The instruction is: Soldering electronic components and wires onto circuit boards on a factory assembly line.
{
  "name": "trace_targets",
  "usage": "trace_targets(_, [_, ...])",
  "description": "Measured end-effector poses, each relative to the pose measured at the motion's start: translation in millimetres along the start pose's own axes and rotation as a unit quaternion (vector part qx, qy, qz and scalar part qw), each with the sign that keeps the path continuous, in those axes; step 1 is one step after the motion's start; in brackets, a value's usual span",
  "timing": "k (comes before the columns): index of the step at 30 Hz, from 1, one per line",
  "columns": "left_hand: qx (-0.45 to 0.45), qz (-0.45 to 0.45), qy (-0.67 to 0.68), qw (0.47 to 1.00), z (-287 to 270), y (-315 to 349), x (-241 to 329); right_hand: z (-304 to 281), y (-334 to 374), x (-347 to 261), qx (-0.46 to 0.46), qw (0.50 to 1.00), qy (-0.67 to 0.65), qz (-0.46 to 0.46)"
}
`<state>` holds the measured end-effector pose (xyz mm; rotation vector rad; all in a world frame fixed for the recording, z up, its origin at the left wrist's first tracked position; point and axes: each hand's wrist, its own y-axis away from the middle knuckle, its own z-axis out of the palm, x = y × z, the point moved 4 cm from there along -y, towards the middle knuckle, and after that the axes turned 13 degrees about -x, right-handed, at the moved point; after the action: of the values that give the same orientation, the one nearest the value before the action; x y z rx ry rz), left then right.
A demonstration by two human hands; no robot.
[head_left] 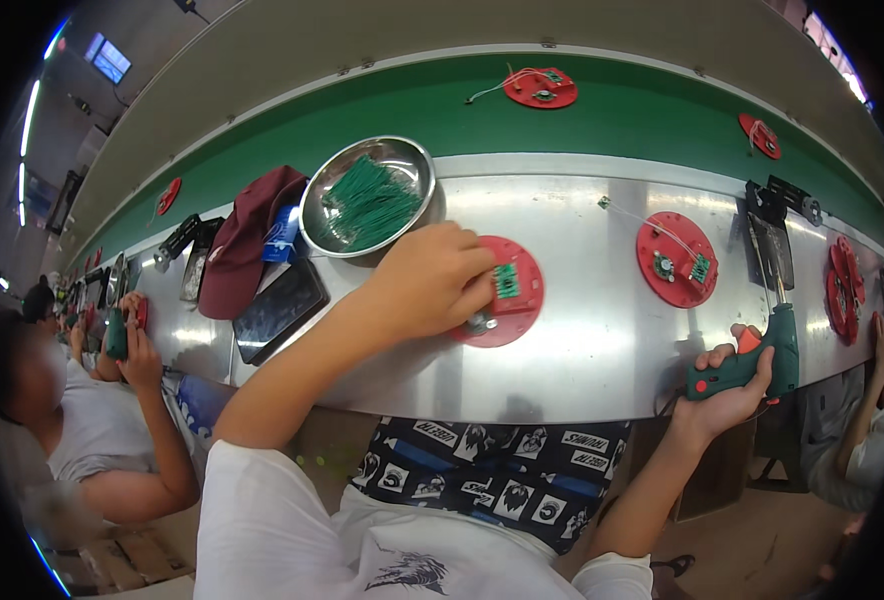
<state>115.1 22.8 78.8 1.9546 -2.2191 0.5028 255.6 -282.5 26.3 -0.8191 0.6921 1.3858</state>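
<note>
A red round plate (522, 320) with a small green circuit board (506, 281) lies on the metal bench in front of me. My left hand (437, 280) reaches over its left side, fingers curled and pinched close to the board. Whatever lies between those fingertips is hidden. Part of a round metallic component shows below them. To the right, my right hand (737, 375) is wrapped around the grip of a green electric screwdriver (780, 350) with an orange trigger, its thin shaft pointing away from me. A second red plate (667, 245), fitted with board and white wires, sits between my hands.
Behind my left hand stands a steel bowl (427, 165) of thin green wires. A maroon cap (252, 240), blue packet (282, 235) and dark phone (280, 310) lie left. More red plates (542, 95) rest on the green strip behind. Co-workers (122, 430) sit on both sides.
</note>
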Motion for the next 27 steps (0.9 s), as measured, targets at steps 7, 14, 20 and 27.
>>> trace_targets(7, [0.079, -0.173, -0.018, 0.982, -39, 29, -70, -1, 1, 3, -0.023, 0.999, 0.043, 0.006])
trace_targets(14, [0.037, -0.264, 0.005, 0.964, -28, 31, -112, 3, 2, 6, -0.042, 0.998, 0.054, 0.010])
trace_targets(20, [0.105, -0.245, 0.094, 0.959, -43, 42, -115, -4, -1, 8, -0.042, 0.996, 0.072, 0.025])
trace_targets(27, [0.136, -0.257, 0.182, 0.939, -41, 51, -128, 2, 1, 7, -0.067, 0.994, 0.087, 0.022])
